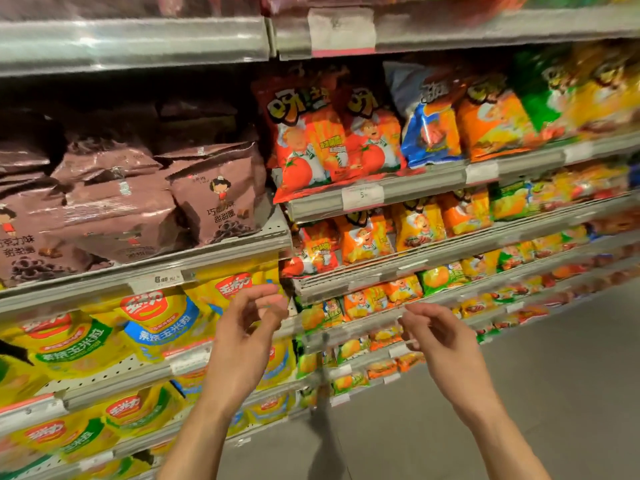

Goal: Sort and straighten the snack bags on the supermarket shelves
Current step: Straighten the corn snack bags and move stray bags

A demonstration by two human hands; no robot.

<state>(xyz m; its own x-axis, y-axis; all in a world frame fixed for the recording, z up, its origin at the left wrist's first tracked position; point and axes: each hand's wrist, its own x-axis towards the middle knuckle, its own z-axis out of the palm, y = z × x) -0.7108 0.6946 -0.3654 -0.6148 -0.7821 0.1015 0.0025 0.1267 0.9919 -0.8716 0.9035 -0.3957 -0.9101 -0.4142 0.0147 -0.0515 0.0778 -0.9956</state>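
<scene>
— Supermarket shelves (377,199) fill the view. Where are the snack bags from the hands?

— Above both. The red tomato bags (304,140) stand upright, long axis vertical, one leaning over the shelf edge. The left hand (242,330) and right hand (440,337) hold nothing, fingers loosely curled, apart. The right side is blurred.

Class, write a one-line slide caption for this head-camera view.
Both hands, left and right, hover empty before supermarket shelves of brown snack bags and red tomato bags.

Slumped brown snack bags (114,202) on shelf (207,251)
</scene>
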